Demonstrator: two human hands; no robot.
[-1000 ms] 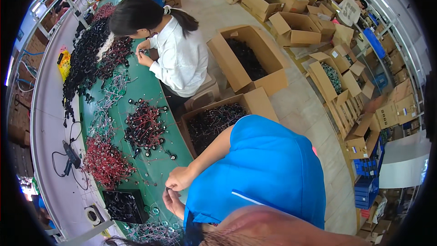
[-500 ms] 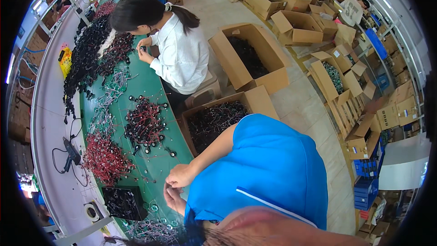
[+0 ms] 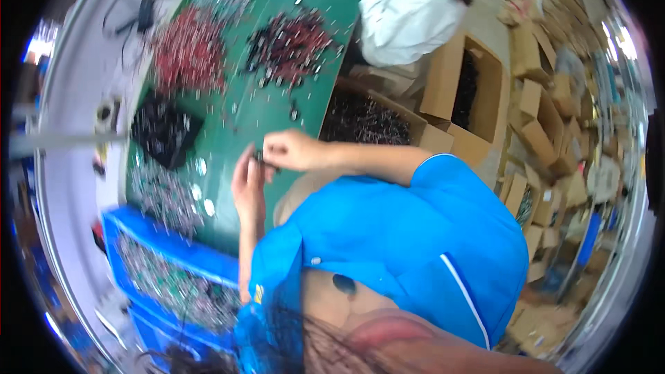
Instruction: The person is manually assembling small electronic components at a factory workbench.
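My two hands meet over the near edge of the green table (image 3: 277, 97). My right hand (image 3: 291, 149) reaches in from the right, its fingers pinched on a small dark part (image 3: 260, 159). Coming up from below, my left hand (image 3: 248, 183) has its fingertips on the same part. The picture is blurred, so the part's shape is unclear. My blue shirt (image 3: 409, 249) fills the lower middle.
On the table lie red wire piles (image 3: 187, 48) (image 3: 291, 31), a black pile (image 3: 163, 131) and scattered silvery pieces (image 3: 163, 190). A blue bin of grey parts (image 3: 173, 280) sits lower left. Cardboard boxes of black parts (image 3: 367, 118) (image 3: 464, 83) stand right. A white-shirted co-worker (image 3: 409, 7) works at the top.
The view has swung and tilted sharply, bringing the blue bin into sight. My hands stay together at the table edge, now holding the small part higher in the picture.
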